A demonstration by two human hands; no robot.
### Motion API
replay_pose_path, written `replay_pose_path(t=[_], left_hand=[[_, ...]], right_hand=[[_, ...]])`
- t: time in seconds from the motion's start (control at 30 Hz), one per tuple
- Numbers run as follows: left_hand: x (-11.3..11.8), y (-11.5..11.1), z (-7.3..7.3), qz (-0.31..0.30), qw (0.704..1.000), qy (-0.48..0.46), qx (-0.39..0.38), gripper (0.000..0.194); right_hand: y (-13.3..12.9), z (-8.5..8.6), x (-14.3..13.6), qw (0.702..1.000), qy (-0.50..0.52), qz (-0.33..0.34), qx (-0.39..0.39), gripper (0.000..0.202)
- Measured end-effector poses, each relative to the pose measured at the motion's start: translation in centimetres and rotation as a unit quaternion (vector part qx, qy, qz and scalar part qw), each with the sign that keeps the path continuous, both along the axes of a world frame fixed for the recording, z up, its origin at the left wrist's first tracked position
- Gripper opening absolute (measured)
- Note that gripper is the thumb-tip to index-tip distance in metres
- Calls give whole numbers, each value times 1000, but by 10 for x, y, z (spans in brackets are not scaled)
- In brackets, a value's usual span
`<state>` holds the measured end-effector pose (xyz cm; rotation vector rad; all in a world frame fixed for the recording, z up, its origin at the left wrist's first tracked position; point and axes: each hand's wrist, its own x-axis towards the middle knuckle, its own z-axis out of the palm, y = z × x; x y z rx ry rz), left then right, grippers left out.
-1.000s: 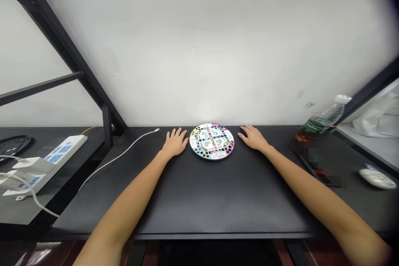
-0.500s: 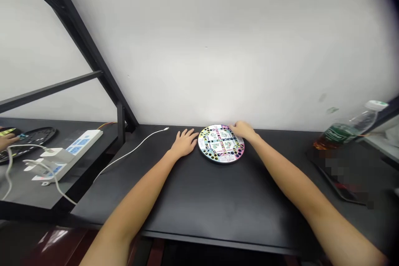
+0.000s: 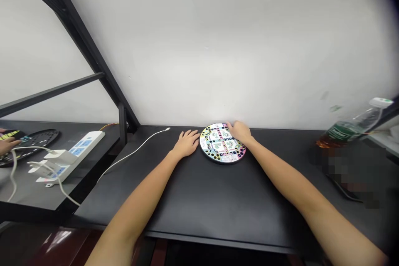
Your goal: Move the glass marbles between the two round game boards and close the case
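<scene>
The round board (image 3: 218,145) lies on the tabletop (image 3: 199,199), left hand (image 3: 186,144) spread empty beside it, right hand (image 3: 240,132) curled over its far right rim, grip unclear; shifting it would seemingly need a firm pinch.

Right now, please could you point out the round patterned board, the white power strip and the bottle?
Round patterned board (image 3: 220,145), head view: middle of its printed top.
White power strip (image 3: 80,149), head view: its blue socket face.
Bottle (image 3: 342,132), head view: its green label.
</scene>
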<state>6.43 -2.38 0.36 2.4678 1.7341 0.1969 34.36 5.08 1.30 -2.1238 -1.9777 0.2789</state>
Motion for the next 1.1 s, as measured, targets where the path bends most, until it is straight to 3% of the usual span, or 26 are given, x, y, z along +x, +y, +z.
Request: replay_pose_path(t=[0.6,1.1], left_hand=[[0,-2,2,-1,1000,-20,8,55],[-9,4,4,-24,998,-55,-21,55]], right_hand=[[-5,2,0,999,1,5,36,62],[-19,5,-23,994,-1,94,53,59]])
